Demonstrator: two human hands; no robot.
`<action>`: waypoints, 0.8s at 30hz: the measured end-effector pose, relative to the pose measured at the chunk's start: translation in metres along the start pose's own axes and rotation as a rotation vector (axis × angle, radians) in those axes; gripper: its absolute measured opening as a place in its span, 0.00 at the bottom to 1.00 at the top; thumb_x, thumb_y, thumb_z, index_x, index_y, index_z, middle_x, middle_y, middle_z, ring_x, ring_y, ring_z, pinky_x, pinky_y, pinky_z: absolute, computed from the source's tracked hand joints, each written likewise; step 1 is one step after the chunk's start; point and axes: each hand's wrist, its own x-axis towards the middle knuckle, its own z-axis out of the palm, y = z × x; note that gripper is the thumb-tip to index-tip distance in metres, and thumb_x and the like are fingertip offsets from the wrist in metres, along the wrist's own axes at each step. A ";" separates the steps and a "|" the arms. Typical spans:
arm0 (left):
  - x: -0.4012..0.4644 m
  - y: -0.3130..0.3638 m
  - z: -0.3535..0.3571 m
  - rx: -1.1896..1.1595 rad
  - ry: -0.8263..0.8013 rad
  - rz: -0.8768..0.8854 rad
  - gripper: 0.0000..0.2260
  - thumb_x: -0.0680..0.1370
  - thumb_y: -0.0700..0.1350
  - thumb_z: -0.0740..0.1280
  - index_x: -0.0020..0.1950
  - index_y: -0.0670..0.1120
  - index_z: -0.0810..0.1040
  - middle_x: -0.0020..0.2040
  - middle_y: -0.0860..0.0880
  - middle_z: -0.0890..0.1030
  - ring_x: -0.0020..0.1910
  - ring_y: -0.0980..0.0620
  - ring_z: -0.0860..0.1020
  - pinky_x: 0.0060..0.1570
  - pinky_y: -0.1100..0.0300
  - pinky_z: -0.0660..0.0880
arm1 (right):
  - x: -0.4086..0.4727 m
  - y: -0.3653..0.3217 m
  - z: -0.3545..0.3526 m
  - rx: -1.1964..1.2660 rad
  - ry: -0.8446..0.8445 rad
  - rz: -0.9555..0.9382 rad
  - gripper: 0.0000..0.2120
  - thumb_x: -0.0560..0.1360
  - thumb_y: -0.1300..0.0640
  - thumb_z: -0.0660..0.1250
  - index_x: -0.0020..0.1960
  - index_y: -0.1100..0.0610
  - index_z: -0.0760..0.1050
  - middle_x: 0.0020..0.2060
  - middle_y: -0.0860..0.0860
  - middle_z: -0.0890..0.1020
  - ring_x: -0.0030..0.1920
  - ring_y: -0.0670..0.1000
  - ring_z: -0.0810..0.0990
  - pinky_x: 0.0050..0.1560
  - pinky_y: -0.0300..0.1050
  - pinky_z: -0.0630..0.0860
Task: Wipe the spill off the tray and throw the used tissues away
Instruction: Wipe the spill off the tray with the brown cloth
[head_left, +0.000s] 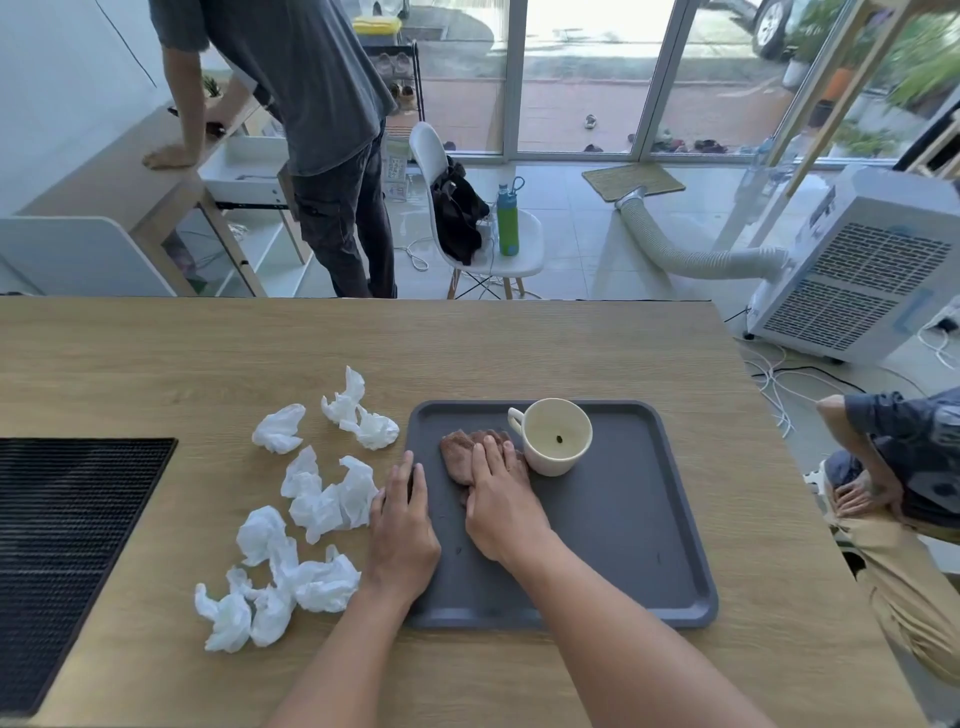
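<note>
Here, right hand (501, 499) flat on brown tissue (460, 457), left hand (402, 530) flat on tray (649, 519) rim, tray's length running left-right

Bright daylight floods in from the tall glass doors (582, 78) at the far side, where the pavement outside is washed out almost to white. The pale wooden surface (467, 343) is evenly lit, with only soft, faint shadows beneath the crumpled white tissues (311, 499). Wide-angle distortion bends the slanted wooden shelf frame (831, 88) at far right, and the greenery there is smeared with blur.
</note>
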 end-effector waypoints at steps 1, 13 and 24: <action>0.000 0.000 0.000 0.000 0.002 -0.002 0.26 0.74 0.34 0.55 0.73 0.37 0.62 0.76 0.42 0.58 0.75 0.42 0.59 0.69 0.44 0.60 | -0.005 0.000 0.002 0.007 0.007 0.007 0.31 0.80 0.57 0.55 0.79 0.63 0.47 0.79 0.58 0.51 0.78 0.60 0.45 0.77 0.52 0.45; 0.000 0.004 -0.003 -0.019 0.010 -0.013 0.25 0.74 0.32 0.59 0.72 0.36 0.64 0.76 0.41 0.60 0.74 0.43 0.61 0.69 0.45 0.62 | -0.009 -0.007 0.002 0.003 -0.010 0.092 0.33 0.81 0.54 0.54 0.78 0.65 0.41 0.78 0.61 0.43 0.78 0.60 0.39 0.77 0.54 0.42; 0.000 0.003 -0.005 -0.052 0.028 -0.015 0.27 0.73 0.30 0.59 0.73 0.37 0.63 0.76 0.43 0.58 0.75 0.46 0.59 0.71 0.47 0.59 | 0.010 -0.010 0.003 0.055 -0.012 0.031 0.31 0.80 0.56 0.54 0.79 0.62 0.47 0.79 0.58 0.48 0.78 0.61 0.42 0.76 0.60 0.45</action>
